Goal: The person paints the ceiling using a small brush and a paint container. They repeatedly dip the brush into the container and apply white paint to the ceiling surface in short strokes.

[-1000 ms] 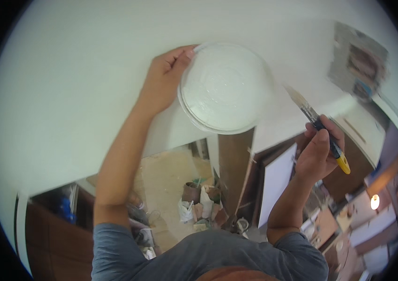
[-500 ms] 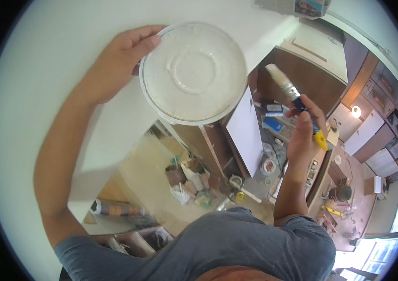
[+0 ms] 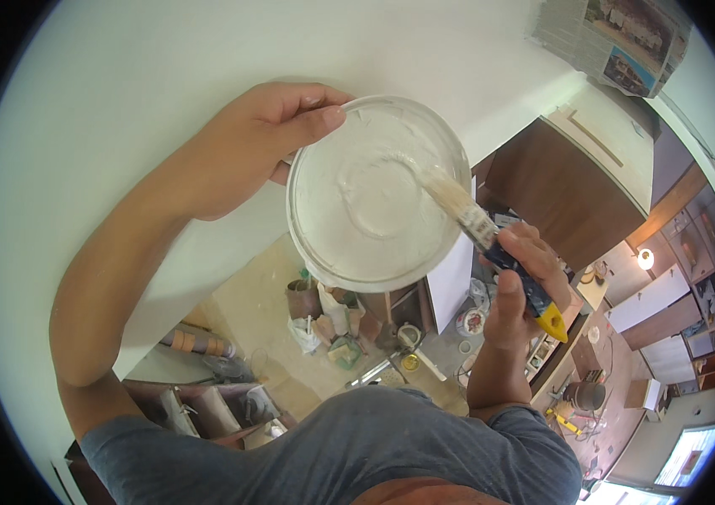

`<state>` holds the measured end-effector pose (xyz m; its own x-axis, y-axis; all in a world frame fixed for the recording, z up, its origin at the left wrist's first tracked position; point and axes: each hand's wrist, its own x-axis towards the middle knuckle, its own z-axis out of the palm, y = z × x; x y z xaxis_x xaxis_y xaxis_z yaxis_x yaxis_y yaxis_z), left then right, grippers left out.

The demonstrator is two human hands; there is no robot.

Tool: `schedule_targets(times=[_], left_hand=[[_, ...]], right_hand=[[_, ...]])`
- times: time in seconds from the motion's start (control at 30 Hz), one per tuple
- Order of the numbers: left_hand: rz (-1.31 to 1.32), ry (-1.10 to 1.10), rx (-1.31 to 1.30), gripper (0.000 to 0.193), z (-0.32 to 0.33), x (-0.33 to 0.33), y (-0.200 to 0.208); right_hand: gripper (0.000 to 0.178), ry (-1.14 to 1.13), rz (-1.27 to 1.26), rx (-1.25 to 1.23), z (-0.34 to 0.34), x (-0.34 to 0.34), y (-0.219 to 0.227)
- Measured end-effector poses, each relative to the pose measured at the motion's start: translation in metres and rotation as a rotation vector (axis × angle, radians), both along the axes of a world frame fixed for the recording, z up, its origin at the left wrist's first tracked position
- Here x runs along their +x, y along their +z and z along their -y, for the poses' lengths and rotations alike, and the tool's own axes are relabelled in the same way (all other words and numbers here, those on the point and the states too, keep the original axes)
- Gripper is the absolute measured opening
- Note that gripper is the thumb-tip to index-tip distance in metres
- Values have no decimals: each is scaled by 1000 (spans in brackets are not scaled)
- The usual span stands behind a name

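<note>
My left hand grips the upper left rim of a round white lid, thumb on its inner face and fingers behind. Wet white paint coats that face, with a raised ring around its centre. In my right hand is a paintbrush with pale bristles, a metal ferrule and a dark blue handle ending in a yellow tip. The bristles rest on the paint at the lid's right side. Beyond my left arm is a smooth white wall.
Newspaper sheets hang at the upper right above a brown cabinet. On the floor below lie bags and debris. A workbench with a dark pot stands at the right. Drawers are at lower left.
The brush has moved left and down from beside the lid onto its painted face. The lid and my left hand sit lower and further right in view.
</note>
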<state>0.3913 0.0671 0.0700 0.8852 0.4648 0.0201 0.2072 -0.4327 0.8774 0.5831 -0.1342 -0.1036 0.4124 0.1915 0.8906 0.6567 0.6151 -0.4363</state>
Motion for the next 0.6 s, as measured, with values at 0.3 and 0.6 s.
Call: schedule_targets(times=[0.3, 0.6], left_hand=[[30, -29, 28, 39, -6, 0, -6], [25, -7, 25, 36, -3, 0, -6]], right_hand=[[31, -41, 182, -102, -20, -24, 19], [33, -123, 149, -185, -20, -33, 9]])
